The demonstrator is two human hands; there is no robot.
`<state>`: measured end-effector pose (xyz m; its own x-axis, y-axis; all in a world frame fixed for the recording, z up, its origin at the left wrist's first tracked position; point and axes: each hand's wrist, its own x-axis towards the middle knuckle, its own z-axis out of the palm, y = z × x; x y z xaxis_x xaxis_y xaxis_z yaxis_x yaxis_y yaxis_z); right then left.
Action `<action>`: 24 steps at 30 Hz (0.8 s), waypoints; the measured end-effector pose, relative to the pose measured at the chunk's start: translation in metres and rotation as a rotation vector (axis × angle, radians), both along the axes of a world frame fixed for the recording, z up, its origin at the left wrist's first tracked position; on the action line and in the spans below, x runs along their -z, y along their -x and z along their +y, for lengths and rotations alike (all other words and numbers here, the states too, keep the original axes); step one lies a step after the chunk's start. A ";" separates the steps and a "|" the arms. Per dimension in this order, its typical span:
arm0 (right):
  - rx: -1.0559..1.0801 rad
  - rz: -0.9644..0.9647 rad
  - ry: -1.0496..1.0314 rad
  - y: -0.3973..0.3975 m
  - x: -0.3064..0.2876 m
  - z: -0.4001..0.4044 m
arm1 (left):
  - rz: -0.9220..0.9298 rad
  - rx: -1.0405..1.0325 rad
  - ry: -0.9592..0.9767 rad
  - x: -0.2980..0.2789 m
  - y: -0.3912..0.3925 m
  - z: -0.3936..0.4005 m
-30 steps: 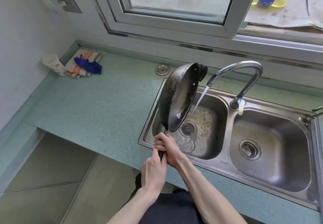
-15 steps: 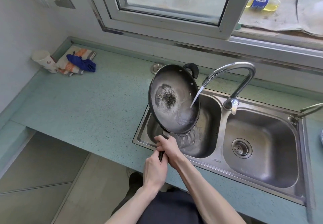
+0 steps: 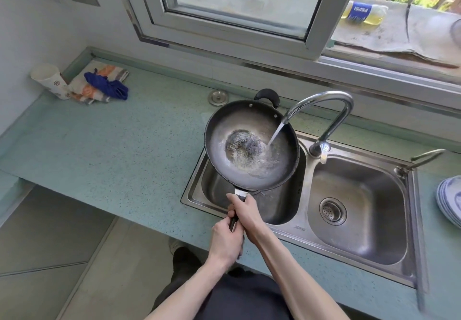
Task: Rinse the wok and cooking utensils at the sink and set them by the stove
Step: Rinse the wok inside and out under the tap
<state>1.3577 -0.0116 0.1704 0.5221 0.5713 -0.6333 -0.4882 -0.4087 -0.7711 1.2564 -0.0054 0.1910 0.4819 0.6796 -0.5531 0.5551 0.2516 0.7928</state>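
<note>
A black wok (image 3: pixel 224 130) hangs nearly level above the left basin of the steel double sink (image 3: pixel 299 231), open side up. Water from the curved tap (image 3: pixel 321 100) falls into its bowl and pools over the worn middle. Both hands hold its long handle: my right hand (image 3: pixel 245 213) grips it close to the pan, and my left hand (image 3: pixel 225 241) grips the end nearest me. A small loop handle sticks out at the wok's far rim.
A paper cup (image 3: pixel 50 80), a folded striped cloth (image 3: pixel 99 82) and a blue rag (image 3: pixel 107 87) lie at the counter's far left. A sink plug (image 3: pixel 218 97) sits behind the wok. Stacked plates (image 3: pixel 449 200) stand at the right edge. The right basin holds nothing.
The wok has swung from standing on edge, water draining out, down to nearly level under the running tap, and water now collects in it. Both hands kept their hold on the handle.
</note>
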 end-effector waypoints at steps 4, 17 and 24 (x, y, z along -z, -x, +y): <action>-0.011 -0.043 0.051 -0.004 0.003 -0.009 | -0.028 -0.001 0.076 0.001 -0.004 -0.006; -0.060 -0.184 0.225 -0.019 0.013 -0.031 | -0.101 -0.040 0.219 0.004 -0.017 -0.028; -0.031 -0.212 0.236 -0.026 0.015 -0.037 | -0.136 -0.034 0.219 0.004 -0.022 -0.034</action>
<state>1.3837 -0.0483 0.1558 0.6416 0.4391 -0.6290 -0.3110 -0.6007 -0.7365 1.2780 -0.0390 0.1867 0.5408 0.5676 -0.6207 0.4355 0.4424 0.7840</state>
